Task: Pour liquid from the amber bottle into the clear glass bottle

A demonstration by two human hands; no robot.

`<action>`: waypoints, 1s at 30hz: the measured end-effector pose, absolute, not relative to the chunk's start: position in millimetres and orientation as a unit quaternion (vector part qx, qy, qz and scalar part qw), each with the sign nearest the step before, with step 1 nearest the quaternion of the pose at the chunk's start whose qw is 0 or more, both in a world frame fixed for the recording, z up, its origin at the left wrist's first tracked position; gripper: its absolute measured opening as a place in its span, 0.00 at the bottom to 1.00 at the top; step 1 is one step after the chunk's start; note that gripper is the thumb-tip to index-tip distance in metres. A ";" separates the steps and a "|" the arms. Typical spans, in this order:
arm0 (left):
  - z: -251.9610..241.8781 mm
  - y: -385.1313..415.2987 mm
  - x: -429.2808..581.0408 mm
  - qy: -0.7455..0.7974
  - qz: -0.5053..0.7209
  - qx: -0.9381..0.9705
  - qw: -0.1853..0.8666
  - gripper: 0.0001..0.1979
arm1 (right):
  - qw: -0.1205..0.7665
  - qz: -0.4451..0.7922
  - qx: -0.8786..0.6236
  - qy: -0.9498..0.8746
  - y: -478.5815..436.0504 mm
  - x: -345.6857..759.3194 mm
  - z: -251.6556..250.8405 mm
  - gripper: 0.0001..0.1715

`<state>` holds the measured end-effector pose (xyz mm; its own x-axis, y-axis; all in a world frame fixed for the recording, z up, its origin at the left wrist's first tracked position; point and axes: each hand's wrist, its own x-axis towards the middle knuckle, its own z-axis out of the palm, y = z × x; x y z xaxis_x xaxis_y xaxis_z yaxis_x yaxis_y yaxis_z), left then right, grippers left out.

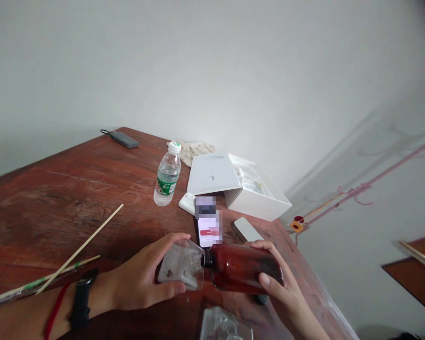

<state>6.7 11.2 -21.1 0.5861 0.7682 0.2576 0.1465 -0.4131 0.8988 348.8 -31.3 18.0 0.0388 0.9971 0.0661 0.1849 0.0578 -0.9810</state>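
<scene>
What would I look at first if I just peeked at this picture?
Your eye would jump to the dark red-brown plastic bottle in the right hand, its black neck meeting a clear, flat plastic container in the left hand, low in the middle. Farther back on the reddish-brown wooden table sits an open white box, with a clear plastic water bottle with a green label to its left.

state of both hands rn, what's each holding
left hand: closed, holding a clear plastic container
right hand: closed, holding a brown bottle
</scene>
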 end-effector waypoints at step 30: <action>-20.0 11.1 6.5 0.297 0.342 0.775 0.440 0.37 | 0.470 0.413 -0.539 -0.564 -33.1 352.3 16.8 0.37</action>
<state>6.5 11.1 -20.0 0.5893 0.7621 0.2682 0.1600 -0.4354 0.8859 352.3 -33.1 16.8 0.0235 0.9962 0.0839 0.2201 0.0768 -0.9724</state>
